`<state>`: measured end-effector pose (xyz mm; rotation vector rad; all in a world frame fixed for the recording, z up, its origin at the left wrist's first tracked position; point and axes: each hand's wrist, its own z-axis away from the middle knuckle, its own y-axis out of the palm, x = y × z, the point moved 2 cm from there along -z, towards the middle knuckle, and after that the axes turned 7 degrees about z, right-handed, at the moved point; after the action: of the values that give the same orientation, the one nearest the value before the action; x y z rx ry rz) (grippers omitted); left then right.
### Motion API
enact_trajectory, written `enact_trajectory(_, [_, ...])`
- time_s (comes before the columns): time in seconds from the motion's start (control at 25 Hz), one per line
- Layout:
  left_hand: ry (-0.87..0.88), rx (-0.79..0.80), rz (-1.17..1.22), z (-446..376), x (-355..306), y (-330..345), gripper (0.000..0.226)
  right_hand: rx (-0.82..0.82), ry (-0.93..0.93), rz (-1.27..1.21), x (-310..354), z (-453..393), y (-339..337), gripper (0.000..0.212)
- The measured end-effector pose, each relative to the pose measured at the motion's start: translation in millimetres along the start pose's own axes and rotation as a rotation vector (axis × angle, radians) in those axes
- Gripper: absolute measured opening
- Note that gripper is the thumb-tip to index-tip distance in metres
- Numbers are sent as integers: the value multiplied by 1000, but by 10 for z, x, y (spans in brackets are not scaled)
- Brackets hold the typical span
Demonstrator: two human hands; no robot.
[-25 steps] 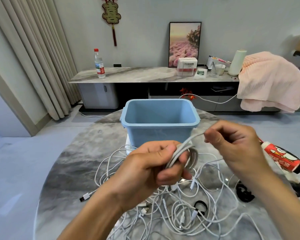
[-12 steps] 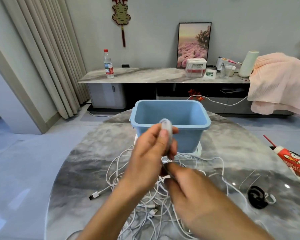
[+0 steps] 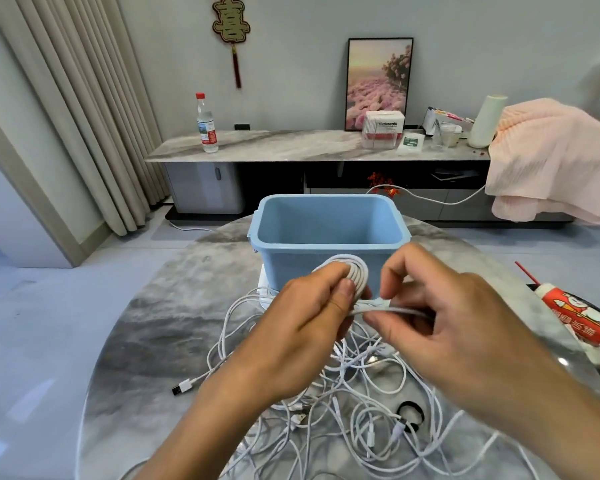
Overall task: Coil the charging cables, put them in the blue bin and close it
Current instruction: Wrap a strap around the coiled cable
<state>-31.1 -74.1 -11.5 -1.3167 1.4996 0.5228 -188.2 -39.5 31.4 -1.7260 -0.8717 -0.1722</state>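
Observation:
My left hand (image 3: pixel 305 323) pinches a small coil of white cable (image 3: pixel 352 273) between thumb and fingers, just in front of the blue bin (image 3: pixel 329 230). My right hand (image 3: pixel 440 313) pinches the loose tail of that same cable (image 3: pixel 392 309), pulling it sideways across the coil. The bin stands open at the far side of the round marble table (image 3: pixel 153 323), and I see nothing inside it. A tangle of several white charging cables (image 3: pixel 361 393) lies on the table under my hands. I cannot see the bin's lid.
A black strap loop (image 3: pixel 411 415) lies among the cables at the right. A red and white package (image 3: pixel 581 318) sits at the table's right edge. One USB plug (image 3: pixel 182 388) sticks out to the left. Behind the table is a low sideboard (image 3: pixel 291 147).
My right hand has come up from under the left hand to its right side, carrying the cable's tail across the coil. The coil is now turned flat toward me.

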Motion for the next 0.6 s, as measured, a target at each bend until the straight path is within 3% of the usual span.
enact_trajectory(0.12, [-56, 68, 98, 5, -2, -13, 32, -90, -136, 43, -134, -39, -4, 34])
enact_trajectory(0.24, [-123, 132, 221, 19, -16, -35, 36, -175, -153, 48, -189, -61, -3, 40])
enact_trajectory(0.44, [-175, 187, 404, 28, -10, -8, 36, -114, -51, -405, -393, -152, 40, 42])
enact_trajectory(0.6, [-189, 183, 357, 44, -8, 10, 38, -74, -80, -618, -455, -170, 22, 37])
